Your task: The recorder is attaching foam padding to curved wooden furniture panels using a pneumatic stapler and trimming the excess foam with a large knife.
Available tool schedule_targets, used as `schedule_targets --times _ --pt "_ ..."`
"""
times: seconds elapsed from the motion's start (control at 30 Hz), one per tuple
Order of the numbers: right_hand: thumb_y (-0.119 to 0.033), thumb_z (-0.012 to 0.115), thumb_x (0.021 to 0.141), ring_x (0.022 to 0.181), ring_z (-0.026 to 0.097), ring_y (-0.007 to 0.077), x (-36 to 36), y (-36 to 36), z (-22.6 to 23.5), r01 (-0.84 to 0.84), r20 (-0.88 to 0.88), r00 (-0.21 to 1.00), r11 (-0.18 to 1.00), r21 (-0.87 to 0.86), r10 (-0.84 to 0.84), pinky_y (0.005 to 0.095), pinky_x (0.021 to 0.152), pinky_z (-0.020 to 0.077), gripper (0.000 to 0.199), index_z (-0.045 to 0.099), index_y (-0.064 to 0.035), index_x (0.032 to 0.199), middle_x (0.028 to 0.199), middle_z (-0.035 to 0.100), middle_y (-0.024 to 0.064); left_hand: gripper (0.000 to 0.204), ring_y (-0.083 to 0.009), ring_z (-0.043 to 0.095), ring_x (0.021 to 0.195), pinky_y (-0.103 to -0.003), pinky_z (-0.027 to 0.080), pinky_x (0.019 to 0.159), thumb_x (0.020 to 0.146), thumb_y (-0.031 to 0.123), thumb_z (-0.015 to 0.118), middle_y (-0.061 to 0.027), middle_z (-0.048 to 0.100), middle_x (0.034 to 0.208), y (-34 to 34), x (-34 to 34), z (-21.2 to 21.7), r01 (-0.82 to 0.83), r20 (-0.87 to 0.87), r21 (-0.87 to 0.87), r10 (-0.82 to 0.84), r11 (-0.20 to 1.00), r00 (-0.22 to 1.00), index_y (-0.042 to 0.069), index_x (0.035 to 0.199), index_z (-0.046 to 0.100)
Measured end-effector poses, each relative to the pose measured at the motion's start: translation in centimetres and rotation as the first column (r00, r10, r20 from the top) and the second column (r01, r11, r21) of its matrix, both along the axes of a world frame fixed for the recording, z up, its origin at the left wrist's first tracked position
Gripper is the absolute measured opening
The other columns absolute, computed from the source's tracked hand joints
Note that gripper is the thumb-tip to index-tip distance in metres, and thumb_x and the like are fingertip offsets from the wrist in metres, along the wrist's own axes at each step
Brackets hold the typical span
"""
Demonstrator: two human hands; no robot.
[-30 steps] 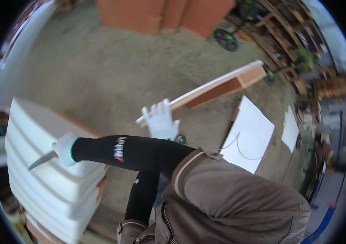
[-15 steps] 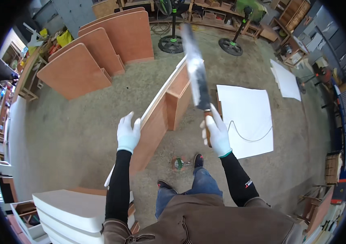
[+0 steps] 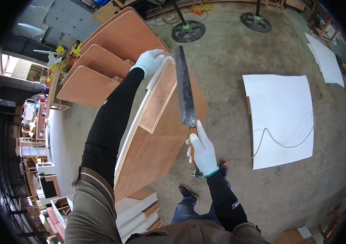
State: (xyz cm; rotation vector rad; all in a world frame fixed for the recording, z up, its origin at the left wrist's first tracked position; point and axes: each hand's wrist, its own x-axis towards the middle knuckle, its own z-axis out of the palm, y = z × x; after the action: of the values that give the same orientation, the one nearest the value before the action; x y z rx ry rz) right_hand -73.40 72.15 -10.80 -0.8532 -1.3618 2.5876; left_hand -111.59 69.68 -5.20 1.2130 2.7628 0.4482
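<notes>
Our right hand (image 3: pixel 203 152) grips the long-bladed tool (image 3: pixel 185 93); the panel (image 3: pixel 150 160) runs seven-to-one o'clock, nearer our left hand (image 3: pixel 147 63), hold unclear.

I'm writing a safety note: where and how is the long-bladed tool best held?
Probably by its wooden handle, approached from the near side, where the right hand grips it: the handle lies toward the person, while the long metal blade extends away.

In all there were two gloved hands, a left hand (image 3: pixel 147 64) and a right hand (image 3: pixel 203 153), one long-bladed knife (image 3: pixel 186 95), one large wooden panel (image 3: pixel 156 156), at least three brown boards (image 3: pixel 85 86), two round black bases (image 3: pixel 188 31), two dark shoes (image 3: pixel 187 192) and one cable (image 3: pixel 265 129).
</notes>
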Motion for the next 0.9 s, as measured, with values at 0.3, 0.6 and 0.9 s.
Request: schedule_targets --times 0.3,0.6,0.9 --pt "-0.020 0.052 0.103 0.064 0.060 0.0129 0.0 1.4 0.3 -0.038 0.003 0.999 0.999 0.016 0.038 0.0277 0.060 0.0504 0.058 0.035 -0.0055 0.156 0.091 0.064 0.0090 0.030 -0.0353 0.068 0.101 -0.040 0.052 0.090 0.089 0.031 0.066 -0.0172 0.073 0.104 3.7 -1.5 -0.1 0.000 0.105 -0.220 0.024 0.975 0.994 0.008 0.106 0.075" --pt "-0.027 0.047 0.102 0.114 0.061 0.0436 -8.2 2.7 -2.8 0.063 -0.075 0.996 0.949 0.310 -0.041 0.0436 0.098 0.0471 0.056 0.041 0.0025 0.149 0.122 0.062 0.0312 0.025 -0.0371 0.066 0.096 -0.043 0.051 0.088 0.094 0.027 0.063 -0.0187 0.070 0.098 4.5 -1.4 -1.4 0.114 -0.092 -0.269 -0.144 0.956 0.985 0.004 0.096 0.071" --pt "-0.024 0.055 0.101 0.095 0.065 0.0440 1.1 0.8 -1.5 -0.107 -0.014 0.993 0.924 0.367 0.120 0.0456 0.084 0.0503 0.056 0.041 -0.0046 0.152 0.104 0.066 0.0275 0.024 -0.0367 0.062 0.094 -0.043 0.051 0.086 0.093 0.029 0.065 -0.0168 0.064 0.093 3.6 -2.6 -1.3 0.185 -0.230 -0.226 -0.237 0.956 0.944 0.006 0.097 0.072"
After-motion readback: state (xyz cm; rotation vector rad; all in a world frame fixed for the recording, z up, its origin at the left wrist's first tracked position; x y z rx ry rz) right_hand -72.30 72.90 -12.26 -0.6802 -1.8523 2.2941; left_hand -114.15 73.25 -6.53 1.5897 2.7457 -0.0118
